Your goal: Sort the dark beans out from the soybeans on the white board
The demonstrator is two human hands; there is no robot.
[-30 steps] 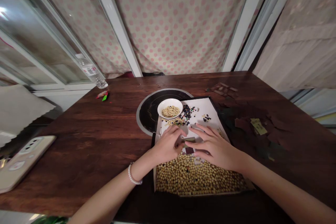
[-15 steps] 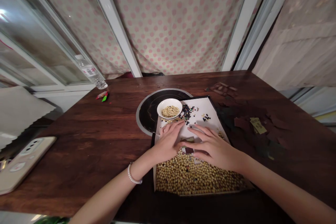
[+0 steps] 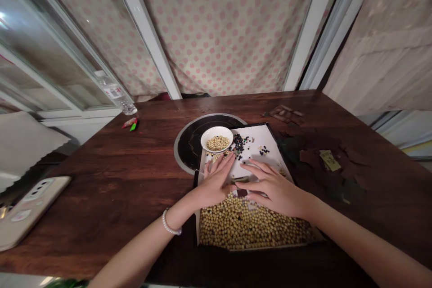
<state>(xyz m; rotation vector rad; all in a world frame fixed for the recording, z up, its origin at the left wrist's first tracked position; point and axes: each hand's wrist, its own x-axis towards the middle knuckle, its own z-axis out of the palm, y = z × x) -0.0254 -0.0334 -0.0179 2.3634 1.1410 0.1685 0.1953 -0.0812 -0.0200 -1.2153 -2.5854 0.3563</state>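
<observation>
A flat white tray (image 3: 266,137) with a dark rim lies on the wooden table (image 3: 111,166). A heap of tan soybeans (image 3: 249,227) fills its near half. My left hand (image 3: 214,180) lies flat on the tray with fingers stretched toward a small white bowl (image 3: 216,137) of soybeans. My right hand (image 3: 270,184) rests beside it, fingers spread flat over the tray's middle. Black beans (image 3: 240,142) are scattered just past my fingertips. A small dark card piece (image 3: 241,179) lies between my hands.
A round black plate (image 3: 189,144) sits under the bowl's far left. A plastic bottle (image 3: 116,92) lies at the far left, a phone (image 3: 27,209) near left. Torn brown scraps (image 3: 337,162) litter the right side. A small red-green wrapper (image 3: 131,123) lies near the bottle.
My left hand has uncurled and slid forward toward the bowl, fingers now flat. My right hand stays almost in place.
</observation>
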